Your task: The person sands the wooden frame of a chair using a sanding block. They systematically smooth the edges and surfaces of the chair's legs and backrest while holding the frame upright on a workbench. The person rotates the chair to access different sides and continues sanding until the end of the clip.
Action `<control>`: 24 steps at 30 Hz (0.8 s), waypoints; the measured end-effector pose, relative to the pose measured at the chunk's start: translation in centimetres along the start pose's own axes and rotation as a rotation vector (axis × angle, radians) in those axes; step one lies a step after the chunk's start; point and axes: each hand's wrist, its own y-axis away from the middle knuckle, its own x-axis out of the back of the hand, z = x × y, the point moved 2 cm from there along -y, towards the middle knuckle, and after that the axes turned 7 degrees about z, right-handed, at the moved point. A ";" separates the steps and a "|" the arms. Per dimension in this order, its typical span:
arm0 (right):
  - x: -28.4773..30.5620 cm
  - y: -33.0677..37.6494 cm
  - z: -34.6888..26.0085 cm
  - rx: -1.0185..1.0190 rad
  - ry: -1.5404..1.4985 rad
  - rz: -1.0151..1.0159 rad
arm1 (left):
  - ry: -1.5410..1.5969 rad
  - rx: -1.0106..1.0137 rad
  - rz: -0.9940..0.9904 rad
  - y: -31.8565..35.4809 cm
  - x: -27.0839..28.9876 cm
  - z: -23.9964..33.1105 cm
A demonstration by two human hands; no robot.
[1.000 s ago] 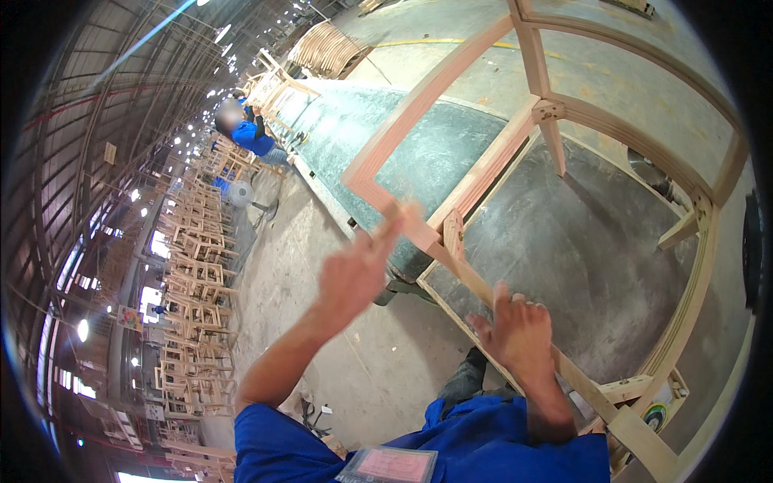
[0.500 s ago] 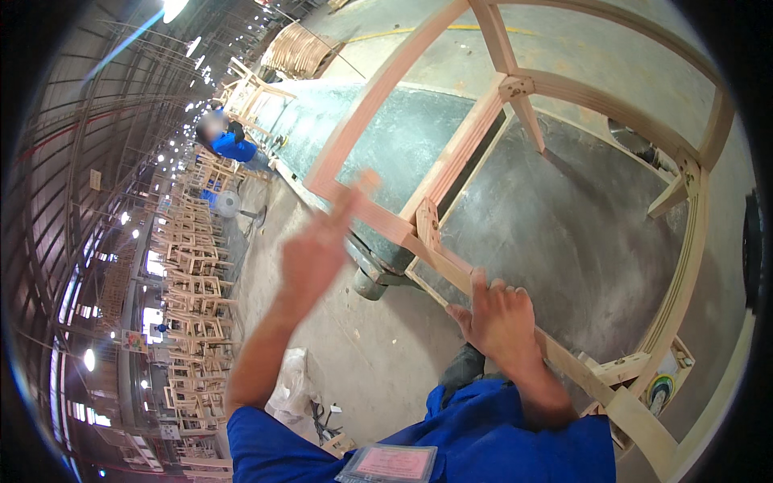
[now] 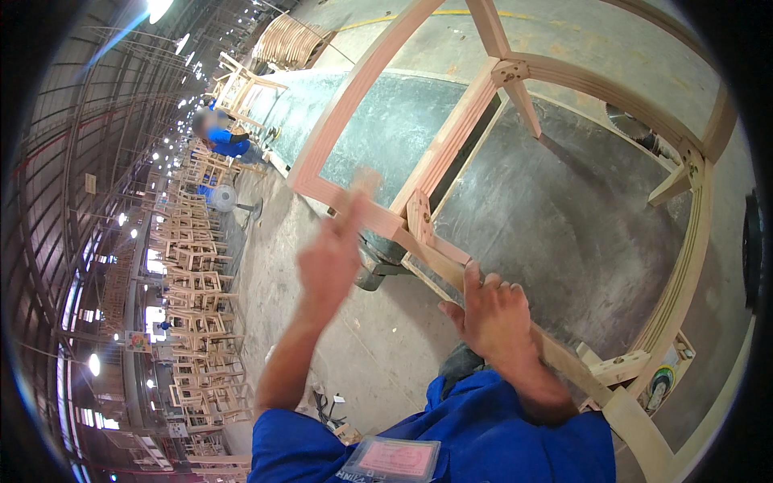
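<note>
A pale wooden chair frame with curved rails and corner blocks lies over a dark tabletop. My right hand is wrapped over its near rail, the fingers on top and the thumb on the near side. Farther left, my left hand is over the same rail close to the frame's left corner. Motion smears its fingers, which point away from me along the wood. A blurred tan patch shows at the fingertips; whether it is a held thing or the fingers themselves I cannot make out.
A greenish table surface stretches beyond the frame. A circular saw blade sits at the far right. Stacked chair frames line the left, near a standing fan. A person in blue works at the far left.
My left hand has shifted right along the near rail and is still blurred. My right hand keeps its hold. The whole view has turned slightly, so the frame appears a little farther left.
</note>
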 end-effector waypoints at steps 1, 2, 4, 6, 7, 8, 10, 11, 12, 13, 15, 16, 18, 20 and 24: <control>0.1 -0.1 -0.1 0.006 0.004 -0.017 | 0.100 -0.045 0.032 1.9 -1.2 1.8; 0.1 -0.2 -0.1 -0.002 0.010 -0.031 | 0.124 -0.098 -0.142 2.9 -1.3 3.1; -0.1 0.1 -0.2 -0.006 0.005 -0.034 | 0.120 -0.084 -0.174 2.3 -0.5 2.2; -0.4 0.2 -0.1 -0.014 -0.011 0.007 | 0.026 -0.130 -0.081 -0.4 1.6 -1.0; -0.4 0.1 -0.2 -0.011 0.003 0.007 | -0.026 -0.129 -0.036 -2.4 3.6 -2.0; -0.2 0.1 -0.3 -0.006 0.015 0.008 | 0.019 -0.135 0.001 -3.6 5.1 -3.5; 0.0 0.0 -0.2 -0.015 0.040 -0.010 | 0.037 -0.195 -0.114 -6.1 7.8 -4.8; 0.0 -0.1 -0.1 -0.023 0.047 -0.026 | 0.015 -0.244 -0.209 -6.4 8.6 -5.2; 0.1 -0.2 -0.2 -0.031 0.052 -0.044 | -0.009 -0.292 -0.306 -6.5 9.4 -5.4; 0.2 -0.3 -0.2 -0.033 0.052 -0.060 | -0.029 -0.341 -0.404 -6.8 9.8 -5.5; 0.5 -0.4 -0.3 -0.038 0.047 -0.095 | -0.127 -0.372 -0.483 -8.1 10.8 -5.3; 0.5 -0.2 -0.3 -0.047 0.045 -0.084 | -0.179 -0.389 -0.525 -8.7 11.2 -5.1; -0.1 0.2 -0.4 -0.042 0.065 -0.040 | -0.229 -0.426 -0.415 -10.6 10.3 -5.2; 0.5 0.0 -0.7 -0.045 0.048 -0.093 | -0.204 -0.462 -0.371 -14.0 9.7 -4.9; 0.8 -0.1 -0.6 -0.072 0.025 -0.130 | -0.282 -0.506 -0.411 -15.3 9.1 -5.1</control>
